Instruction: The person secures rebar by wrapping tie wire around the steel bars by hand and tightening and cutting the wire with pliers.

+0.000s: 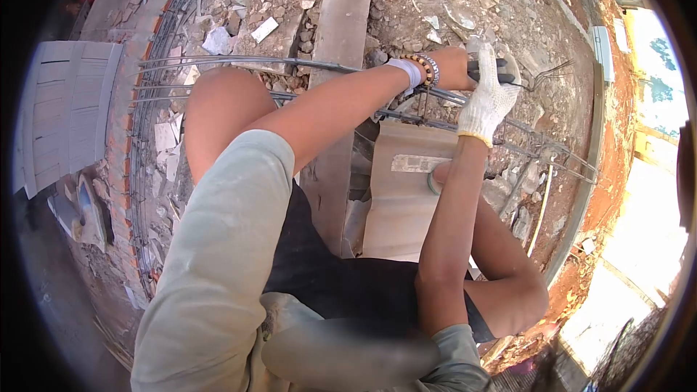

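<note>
My bare left hand (453,67), with beaded bracelets and a pale wristband, is closed over the steel rebar (290,62). Against it is my right hand (491,98) in a white knitted glove, its fingers bent inward. Between the two hands show short dark pieces (501,71), like handles or covered fingers; I cannot tell which. What either hand grips is hidden. A thin dark wire (548,72) sticks out to the right of the glove. The long bars run under both hands, with crosswise ties toward the right end.
A wooden plank (343,14) runs beneath the bars, between my knees. Beside it lies a bent pale sheet (399,210). Broken rubble (254,0) covers the ground. Grey boards (69,109) stand at left; a brick edge (134,196) and a concrete edge (592,145) flank the work.
</note>
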Available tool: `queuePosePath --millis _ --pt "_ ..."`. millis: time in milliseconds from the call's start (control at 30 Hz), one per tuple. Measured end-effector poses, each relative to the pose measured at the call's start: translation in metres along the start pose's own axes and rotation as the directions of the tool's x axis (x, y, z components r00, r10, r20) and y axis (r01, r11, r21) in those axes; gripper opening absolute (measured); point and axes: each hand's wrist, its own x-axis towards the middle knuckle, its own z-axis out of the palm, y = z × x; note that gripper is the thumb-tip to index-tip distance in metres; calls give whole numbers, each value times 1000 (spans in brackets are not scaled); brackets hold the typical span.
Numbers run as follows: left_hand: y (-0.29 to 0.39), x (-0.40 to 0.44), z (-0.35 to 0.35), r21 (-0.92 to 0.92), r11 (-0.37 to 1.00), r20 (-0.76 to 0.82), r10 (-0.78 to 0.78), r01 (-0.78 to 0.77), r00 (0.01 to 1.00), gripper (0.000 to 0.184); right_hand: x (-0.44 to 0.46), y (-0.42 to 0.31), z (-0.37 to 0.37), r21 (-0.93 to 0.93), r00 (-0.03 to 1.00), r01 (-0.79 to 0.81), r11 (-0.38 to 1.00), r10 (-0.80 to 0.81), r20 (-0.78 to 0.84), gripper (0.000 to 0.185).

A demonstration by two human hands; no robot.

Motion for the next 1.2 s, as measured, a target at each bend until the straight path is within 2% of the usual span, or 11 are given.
queuePosePath --millis 67,133,300,467,600,667,733,900,1000,1133,1200 --pt "-13 16 31 306 924 83 214 -229 973 30 -12 -6 11 153 945 -169 974 204 -256 62" --pt "-1 13 28 376 895 176 184 -239 967 23 2 2 7 198 857 -258 946 319 -404 60" --pt "0 45 47 352 932 223 10 -90 975 36 38 43 -30 303 806 -464 832 539 -244 26" --pt "-6 50 59 355 934 191 -42 -29 981 35 49 66 -44 408 763 -586 700 646 -14 19" --pt "6 37 61 307 945 209 -179 109 962 32 32 80 -67 462 746 -617 637 661 85 18" --pt "-2 36 76 293 951 150 -149 101 977 31 27 86 -72 479 809 -548 686 580 95 20" --pt "6 33 61 322 945 152 -118 64 981 29 29 68 -62 459 771 -602 653 625 122 21" --pt "12 14 50 71 969 -105 -227 235 968 29 25 -12 -6 258 863 -414 873 467 -193 26" --pt "5 -7 43 145 987 -312 -16 64 950 33 16 -21 32 182 935 -155 971 204 -289 25" --pt "0 -38 17 14 997 -472 75 -77 878 50 18 -22 25 179 980 -99 979 65 189 14" --pt "-1 -37 -12 -109 994 -246 -15 -12 969 50 20 -21 16 325 896 -199 925 37 443 13"
